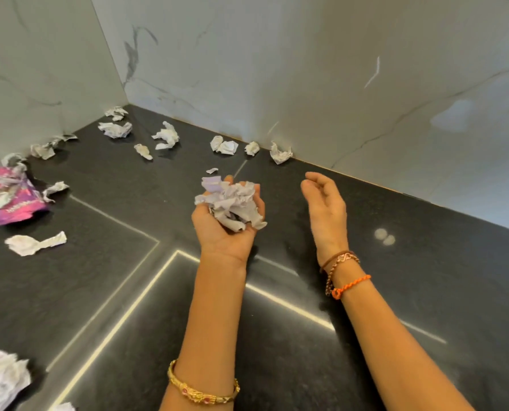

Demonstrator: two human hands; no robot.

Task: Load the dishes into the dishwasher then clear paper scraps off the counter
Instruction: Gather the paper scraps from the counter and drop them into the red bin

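My left hand is turned palm up over the dark counter and holds a bunch of crumpled paper scraps, its fingers curled round them. To its right, my right hand hovers with relaxed, slightly curved fingers and holds nothing. Several more crumpled scraps lie on the counter: one by the back wall, a pair, one near the corner, one at the left and a big one at the lower left.
A pink and purple foil packet lies at the left edge with scraps on it. Marble walls close the counter at the back and left, meeting in a corner. No dishes or dishwasher are in view.
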